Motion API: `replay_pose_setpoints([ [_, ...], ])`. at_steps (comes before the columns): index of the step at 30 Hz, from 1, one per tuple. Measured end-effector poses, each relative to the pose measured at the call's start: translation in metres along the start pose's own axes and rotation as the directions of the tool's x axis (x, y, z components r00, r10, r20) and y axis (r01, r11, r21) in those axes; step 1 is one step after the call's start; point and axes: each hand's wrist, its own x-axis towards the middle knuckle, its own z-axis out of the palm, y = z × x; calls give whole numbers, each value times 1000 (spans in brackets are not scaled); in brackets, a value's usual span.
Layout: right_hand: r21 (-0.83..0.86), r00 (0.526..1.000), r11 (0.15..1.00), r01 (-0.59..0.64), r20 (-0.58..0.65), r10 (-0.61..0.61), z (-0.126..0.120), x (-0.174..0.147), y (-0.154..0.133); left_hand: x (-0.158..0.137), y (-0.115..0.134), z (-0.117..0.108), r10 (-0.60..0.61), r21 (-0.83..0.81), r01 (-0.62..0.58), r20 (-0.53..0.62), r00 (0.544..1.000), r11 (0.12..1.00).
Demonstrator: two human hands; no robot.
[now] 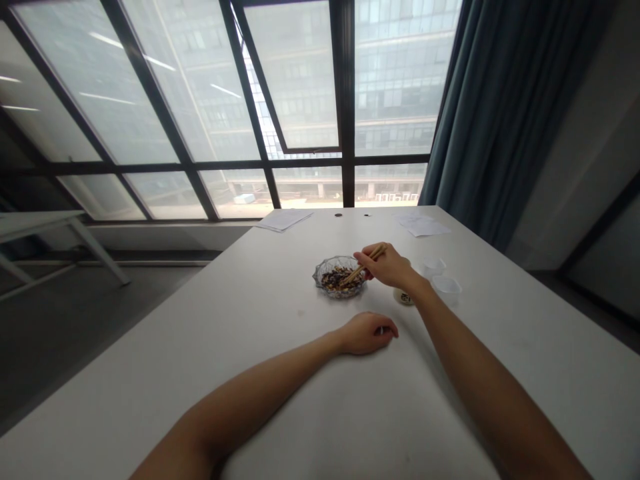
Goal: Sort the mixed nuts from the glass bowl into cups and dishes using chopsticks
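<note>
Chopsticks (367, 265) are gripped in my right hand (387, 267), slanting down to the left. Their tips reach into a clear glass bowl (320, 288) with a scalloped rim, among a mix of small dark and yellowish pieces (339, 279) that look like seeds or beans. On the table in front of the bowl rests my left hand (367, 333), its fingers loosely curled, with nothing seen in them. Partly hidden behind my right wrist is a small pale round dish (403, 298) holding some dark bits.
Right of my right wrist stand clear plastic containers (447, 285). Papers lie at the far left (284, 220) and far right (425, 225) of the white table (280, 393). Two small dark items sit near its far edge. Beyond are windows and a blue curtain (470, 120).
</note>
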Motion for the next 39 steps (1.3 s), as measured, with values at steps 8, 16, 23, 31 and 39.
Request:
replay_pose_setpoints([
  [8, 44, 998, 999, 12, -58, -10, 3, 3, 7, 0, -2, 1, 3, -7, -3, -6, 1000, 1000],
  [16, 97, 990, 995, 18, -144, -4, -18, 0, -2, 0, -1, 1, -12, 1, 12, 2, 1000, 1000],
  [23, -12, 950, 997, -77, -306, 69, -99, -33, -24, 0, 2, -1, -31, -6, 31, 9, 999, 1000],
  [31, 47, 938, 977, -208, -274, 213, -129, -48, -6, 0, 3, -3, -43, 2, 43, 24, 999, 999],
  [39, 109, 949, 976, -191, -233, 212, -125, -40, 12, -1, 2, -3, -47, -3, 47, 22, 999, 999],
])
